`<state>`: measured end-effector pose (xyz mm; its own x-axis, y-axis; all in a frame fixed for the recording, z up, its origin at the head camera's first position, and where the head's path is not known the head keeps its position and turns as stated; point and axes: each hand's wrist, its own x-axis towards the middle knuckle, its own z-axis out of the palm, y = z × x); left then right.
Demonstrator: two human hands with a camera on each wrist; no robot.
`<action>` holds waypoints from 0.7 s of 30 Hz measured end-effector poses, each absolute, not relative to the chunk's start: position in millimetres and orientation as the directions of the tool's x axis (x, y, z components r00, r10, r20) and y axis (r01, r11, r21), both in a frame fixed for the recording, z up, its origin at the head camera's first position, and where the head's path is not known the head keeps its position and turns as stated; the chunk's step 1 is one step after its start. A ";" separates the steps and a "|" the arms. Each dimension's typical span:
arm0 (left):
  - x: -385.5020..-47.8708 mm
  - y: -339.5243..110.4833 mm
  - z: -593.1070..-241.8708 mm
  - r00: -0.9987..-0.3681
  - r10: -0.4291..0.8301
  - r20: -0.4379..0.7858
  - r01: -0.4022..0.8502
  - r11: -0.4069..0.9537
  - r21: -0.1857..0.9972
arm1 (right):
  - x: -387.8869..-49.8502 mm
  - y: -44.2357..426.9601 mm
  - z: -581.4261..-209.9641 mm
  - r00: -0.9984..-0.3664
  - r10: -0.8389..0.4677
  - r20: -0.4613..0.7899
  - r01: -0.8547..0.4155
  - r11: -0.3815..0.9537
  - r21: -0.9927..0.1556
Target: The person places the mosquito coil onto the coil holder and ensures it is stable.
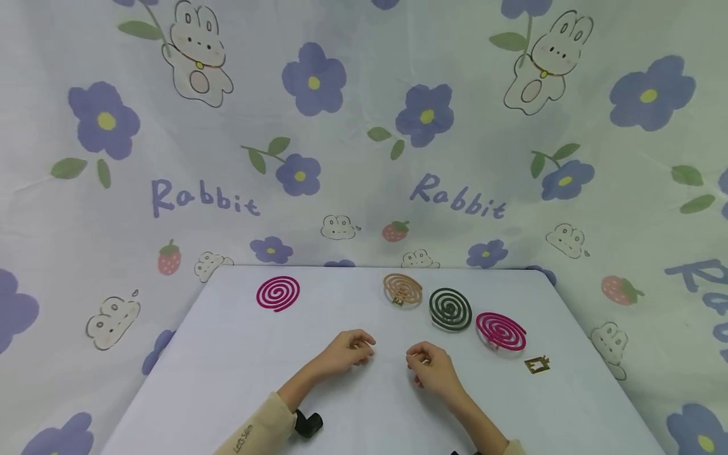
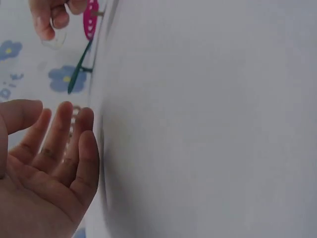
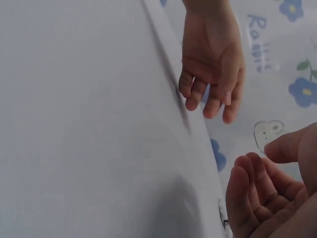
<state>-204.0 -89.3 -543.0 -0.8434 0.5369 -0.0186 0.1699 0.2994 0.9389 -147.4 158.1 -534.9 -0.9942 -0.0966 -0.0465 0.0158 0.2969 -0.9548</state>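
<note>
My left hand [image 1: 344,352] hovers over the white table with fingers loosely bent and nothing in them. To its right, my right hand [image 1: 435,371] is held the same way, thumb and fingers apart in the right wrist view. Beyond the hands lie spiral mosquito coils. One pink coil [image 1: 277,293] is at the far left. A tan coil [image 1: 402,289], a dark green coil [image 1: 450,309] and another pink coil [image 1: 501,331] are raised on small stands, the green one's showing in the left wrist view. A loose gold metal stand [image 1: 537,364] lies at the right.
A black object [image 1: 308,424] is by the left sleeve. The white table [image 1: 188,392] reaches back to a hanging cloth [image 1: 364,177] printed with rabbits and blue flowers. The coils stand toward the table's back and right.
</note>
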 end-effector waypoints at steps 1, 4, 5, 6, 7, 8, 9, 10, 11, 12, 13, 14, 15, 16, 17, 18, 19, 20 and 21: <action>-203.6 -95.6 -543.2 -0.849 0.529 -0.017 0.168 0.300 0.939 | -147.4 153.3 -534.4 -0.993 -0.111 -0.047 0.012 0.290 -0.957; -195.2 -112.8 -527.9 -0.858 0.513 -0.018 0.163 0.305 0.938 | -147.9 139.7 -533.4 -0.988 -0.145 -0.042 0.001 0.269 -0.963; -193.1 -118.2 -524.1 -0.861 0.508 -0.019 0.160 0.308 0.938 | -148.1 135.5 -533.4 -0.987 -0.156 -0.039 -0.003 0.260 -0.966; -192.1 -123.6 -521.8 -0.865 0.501 -0.023 0.158 0.316 0.936 | -148.2 131.5 -533.3 -0.985 -0.167 -0.036 -0.007 0.253 -0.967; -191.5 -128.6 -519.9 -0.868 0.496 -0.025 0.158 0.324 0.933 | -148.5 127.9 -533.3 -0.984 -0.174 -0.032 -0.013 0.255 -0.967; -191.8 -133.5 -518.6 -0.870 0.493 -0.028 0.158 0.332 0.930 | -148.8 124.5 -533.4 -0.983 -0.181 -0.029 -0.018 0.257 -0.966; -194.2 -138.9 -521.1 -0.871 0.490 -0.031 0.157 0.338 0.928 | -148.8 121.2 -533.1 -0.982 -0.185 -0.027 -0.022 0.259 -0.966; -197.9 -143.8 -525.2 -0.873 0.487 -0.034 0.156 0.345 0.925 | -149.1 118.2 -533.2 -0.981 -0.190 -0.026 -0.025 0.260 -0.965; -201.2 -148.7 -528.4 -0.875 0.483 -0.039 0.154 0.353 0.923 | -149.2 115.2 -533.7 -0.981 -0.194 -0.027 -0.026 0.266 -0.964; -203.9 -153.8 -529.8 -0.875 0.482 -0.041 0.154 0.357 0.921 | -149.4 112.2 -534.1 -0.980 -0.199 -0.026 -0.030 0.271 -0.962; -205.4 -158.9 -529.4 -0.875 0.481 -0.043 0.152 0.359 0.921 | -149.5 109.1 -534.8 -0.978 -0.205 -0.026 -0.031 0.274 -0.961; -206.7 -164.1 -528.7 -0.877 0.478 -0.049 0.149 0.367 0.918 | -149.5 106.1 -535.5 -0.976 -0.215 -0.027 -0.033 0.271 -0.962; -207.6 -169.1 -527.8 -0.878 0.475 -0.054 0.148 0.376 0.915 | -149.5 103.0 -536.6 -0.974 -0.224 -0.026 -0.037 0.272 -0.962; -208.3 -174.3 -526.6 -0.881 0.471 -0.056 0.147 0.384 0.912 | -149.5 99.9 -537.5 -0.972 -0.235 -0.024 -0.042 0.271 -0.962; -208.9 -179.7 -525.8 -0.883 0.465 -0.059 0.146 0.392 0.908 | -149.6 96.9 -538.5 -0.969 -0.246 -0.023 -0.047 0.273 -0.961; -209.4 -185.1 -525.2 -0.885 0.461 -0.060 0.148 0.401 0.904 | -149.7 94.0 -539.4 -0.966 -0.257 -0.020 -0.052 0.272 -0.961; -210.1 -190.6 -524.9 -0.888 0.455 -0.061 0.150 0.411 0.899 | -149.9 91.1 -540.1 -0.964 -0.265 -0.019 -0.056 0.273 -0.960; -210.8 -196.1 -524.3 -0.891 0.450 -0.059 0.151 0.416 0.897 | -150.1 88.2 -540.5 -0.962 -0.274 -0.017 -0.061 0.274 -0.960; -211.4 -201.6 -523.6 -0.894 0.445 -0.056 0.152 0.417 0.896 | -150.5 85.5 -540.5 -0.959 -0.283 -0.015 -0.065 0.273 -0.960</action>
